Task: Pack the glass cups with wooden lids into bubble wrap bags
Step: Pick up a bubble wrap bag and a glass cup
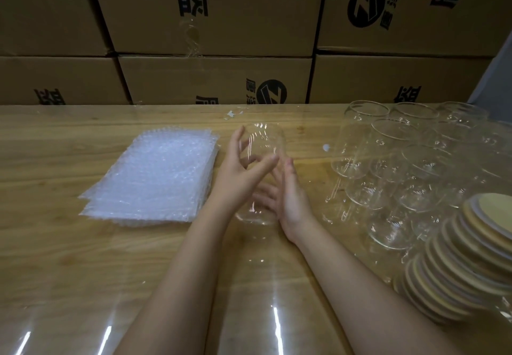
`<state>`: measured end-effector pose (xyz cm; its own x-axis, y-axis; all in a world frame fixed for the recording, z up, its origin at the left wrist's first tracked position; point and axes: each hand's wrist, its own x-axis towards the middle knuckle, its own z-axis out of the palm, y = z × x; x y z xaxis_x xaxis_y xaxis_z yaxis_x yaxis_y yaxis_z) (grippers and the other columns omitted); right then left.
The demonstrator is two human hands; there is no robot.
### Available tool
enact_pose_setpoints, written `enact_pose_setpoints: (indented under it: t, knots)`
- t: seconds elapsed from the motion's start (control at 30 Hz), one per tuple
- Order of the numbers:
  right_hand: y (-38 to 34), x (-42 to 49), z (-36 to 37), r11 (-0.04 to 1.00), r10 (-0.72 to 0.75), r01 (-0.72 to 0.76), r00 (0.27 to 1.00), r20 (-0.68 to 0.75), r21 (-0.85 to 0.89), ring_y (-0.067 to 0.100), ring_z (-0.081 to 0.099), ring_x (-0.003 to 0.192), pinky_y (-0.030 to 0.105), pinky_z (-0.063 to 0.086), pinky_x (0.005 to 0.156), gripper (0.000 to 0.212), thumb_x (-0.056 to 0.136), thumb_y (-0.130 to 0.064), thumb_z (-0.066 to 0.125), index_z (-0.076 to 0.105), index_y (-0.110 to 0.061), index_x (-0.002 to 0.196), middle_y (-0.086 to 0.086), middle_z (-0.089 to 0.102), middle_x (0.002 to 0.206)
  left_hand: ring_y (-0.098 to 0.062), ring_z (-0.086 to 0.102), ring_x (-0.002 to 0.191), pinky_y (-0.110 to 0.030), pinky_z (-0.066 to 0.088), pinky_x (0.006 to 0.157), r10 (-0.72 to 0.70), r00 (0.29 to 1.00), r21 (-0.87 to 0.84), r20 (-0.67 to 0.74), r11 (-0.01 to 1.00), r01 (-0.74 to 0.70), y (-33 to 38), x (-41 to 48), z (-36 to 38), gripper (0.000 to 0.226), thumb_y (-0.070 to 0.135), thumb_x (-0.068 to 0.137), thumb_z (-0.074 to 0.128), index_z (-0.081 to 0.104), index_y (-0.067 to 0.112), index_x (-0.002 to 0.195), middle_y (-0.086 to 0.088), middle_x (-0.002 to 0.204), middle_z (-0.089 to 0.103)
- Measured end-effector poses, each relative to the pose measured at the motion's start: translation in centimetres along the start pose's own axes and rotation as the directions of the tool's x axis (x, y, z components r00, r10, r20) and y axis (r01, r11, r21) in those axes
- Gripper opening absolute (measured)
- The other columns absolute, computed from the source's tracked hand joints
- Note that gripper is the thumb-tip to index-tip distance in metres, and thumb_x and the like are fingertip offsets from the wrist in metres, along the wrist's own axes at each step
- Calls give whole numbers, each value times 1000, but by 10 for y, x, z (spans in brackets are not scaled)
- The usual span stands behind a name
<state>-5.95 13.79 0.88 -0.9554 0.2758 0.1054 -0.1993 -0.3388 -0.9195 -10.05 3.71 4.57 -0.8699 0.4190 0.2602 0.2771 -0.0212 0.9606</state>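
A packing room in a warehouse.
Big brown cardboard boxes (210,16) are piled up behind the wooden counter (83,244). On it sit a pile of bubble wrap bags (155,172), lots of glass cups (401,160) and stacks of wooden lids (457,266).

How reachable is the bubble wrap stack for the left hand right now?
Probably yes: the bubble wrap stack lies beside the left hand, nothing between them. That hand helps hold the glass cup, so the right hand would have to hold it alone.
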Motion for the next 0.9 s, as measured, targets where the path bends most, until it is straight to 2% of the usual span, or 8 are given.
enact_pose_setpoints:
  t: [0.13, 0.27, 0.37, 0.43, 0.57, 0.7, 0.77, 0.9]
  knots:
    - [-4, 0, -6, 988, 119, -125, 990, 72, 86, 19, 69, 100, 36, 57, 75, 48, 80, -68, 39, 54, -49, 121, -18, 65, 117, -10, 48, 128, -15, 48, 86, 32, 992, -137, -123, 989, -49, -4, -2, 9, 96, 47, 75, 72, 15, 34, 150, 2, 152, 35]
    - [-9, 0, -7, 977, 131, -140, 989, 70, 161, 25, 68, 97, 43, 51, 80, 57, 78, -62, 47, 52, -38, 130, -5, 67, 120, -10, 42, 134, -17, 51, 87, 44, 982, -208, -183, 975, -83, -6, -1, 13, 90, 44, 80, 64, 9, 36, 151, 5, 153, 31]
    - [-4, -5, 0, 999, -8, 13, 996, -94, 47, 26, 69, 97, 40, 56, 76, 55, 75, -61, 55, 58, -37, 124, -6, 66, 120, -14, 43, 135, -25, 45, 99, 32, 984, -211, -175, 975, -69, -8, 1, 11, 85, 48, 80, 59, 14, 35, 151, 3, 154, 31]
    - [-1, -11, 4, 979, -187, 170, 970, -156, -115, 20, 66, 108, 36, 55, 87, 45, 79, -58, 58, 54, -43, 122, -6, 62, 128, -16, 56, 121, -31, 48, 97, -33, 988, -255, -149, 967, -6, -7, 2, 9, 70, 54, 80, 54, 28, 40, 143, 1, 147, 41]
    - [0, -17, 6, 712, -552, 431, 832, -62, -554, 5, 47, 128, 27, 41, 103, 42, 92, -47, 46, 39, -47, 132, -7, 45, 144, -13, 62, 103, -37, 51, 92, -213, 958, -370, -195, 920, 129, -7, 5, 20, 60, 67, 80, 37, 42, 33, 130, 4, 126, 57]
    - [1, -15, 5, 325, -743, 582, 645, 179, -746, 20, 46, 131, 31, 29, 111, 34, 93, -16, 49, 61, -18, 124, 2, 51, 140, -22, 64, 105, -33, 52, 78, -411, 891, -658, -193, 728, 193, -14, 4, 28, 66, 61, 96, 31, 42, 15, 140, -4, 122, 63]
    - [2, -16, 9, 242, -755, 612, 606, 251, -753, 26, 48, 127, 32, 31, 111, 32, 89, -9, 50, 69, -15, 114, 1, 56, 134, -24, 66, 102, -35, 52, 77, -466, 861, -726, -203, 662, 187, -18, 3, 25, 64, 62, 95, 31, 48, 13, 133, -4, 107, 69]
    - [3, -17, 12, 444, -659, 531, 739, 139, -722, 15, 45, 131, 26, 31, 110, 33, 92, -14, 49, 64, -21, 120, -4, 50, 140, -18, 71, 82, -31, 56, 63, -397, 871, -559, -290, 809, 183, -22, 4, 19, 52, 64, 95, 28, 61, 25, 107, 0, 92, 73]
